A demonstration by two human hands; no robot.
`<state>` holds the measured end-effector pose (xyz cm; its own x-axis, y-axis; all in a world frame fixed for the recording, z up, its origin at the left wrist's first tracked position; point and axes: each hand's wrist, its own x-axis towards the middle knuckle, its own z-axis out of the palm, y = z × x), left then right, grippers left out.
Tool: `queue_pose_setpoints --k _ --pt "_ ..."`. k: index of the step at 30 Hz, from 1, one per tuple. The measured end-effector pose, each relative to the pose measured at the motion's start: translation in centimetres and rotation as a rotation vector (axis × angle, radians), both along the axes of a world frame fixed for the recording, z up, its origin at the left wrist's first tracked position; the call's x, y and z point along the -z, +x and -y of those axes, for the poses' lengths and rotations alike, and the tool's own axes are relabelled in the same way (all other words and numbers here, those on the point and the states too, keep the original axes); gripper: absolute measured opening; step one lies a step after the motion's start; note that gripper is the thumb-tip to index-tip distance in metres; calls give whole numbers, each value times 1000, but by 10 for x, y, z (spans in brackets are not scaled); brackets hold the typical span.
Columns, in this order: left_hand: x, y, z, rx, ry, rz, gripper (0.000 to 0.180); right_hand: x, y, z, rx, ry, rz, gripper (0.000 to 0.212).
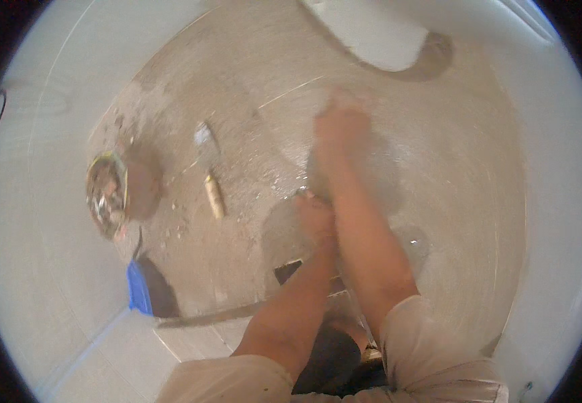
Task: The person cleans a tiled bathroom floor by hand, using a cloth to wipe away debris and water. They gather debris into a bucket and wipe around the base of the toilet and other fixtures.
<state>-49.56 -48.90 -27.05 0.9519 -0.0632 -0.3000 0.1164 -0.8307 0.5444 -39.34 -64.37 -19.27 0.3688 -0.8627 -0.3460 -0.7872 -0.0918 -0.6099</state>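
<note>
My right hand point(346, 121) is low over the wet, grey-brown floor point(452, 174) ahead of me. Motion smears its fingers, and I cannot make out whether anything is under them. Closer in, my left hand point(316, 216) rests on the floor beside my right forearm, fingers partly showing and apart, with nothing seen in them. Dark wet patches spread around both hands. Off to the left lies a putty knife point(215, 196) with a pale handle and a broad metal blade, touched by neither hand.
A round tub point(108, 201) of rubble stands by the left wall, crumbs scattered near it. A blue dustpan-like piece point(139, 289) leans below it. At the far right a white rounded fixture point(391, 43) overhangs the floor. A dark rectangular opening point(287, 271) lies near my left forearm.
</note>
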Motion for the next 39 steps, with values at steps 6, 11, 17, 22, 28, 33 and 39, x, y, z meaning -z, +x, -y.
queue_pose_setpoints --k 6,11,17,22,28,33,39 --pt "30 -1 -9 15 -82 -19 61 -47 8 -44 -233 289 511 44" --pt "-6 3 -6 -85 1 -55 60 -19 -157 10 298 301 725 44" --pt "-25 0 1 -74 -81 -155 63 25 -363 34 140 -421 -429 55" --pt "9 5 -9 -40 -141 26 50 34 -314 -1 283 -537 -534 66" --pt "66 57 -188 155 -407 -101 48 33 -157 -96 -14 -407 -281 52" --pt "-30 71 -318 -319 -344 -112 57 -3 -76 -193 -1007 -133 -51 32" --pt "-55 137 -302 85 27 202 46 5 -163 -192 5 491 808 44"
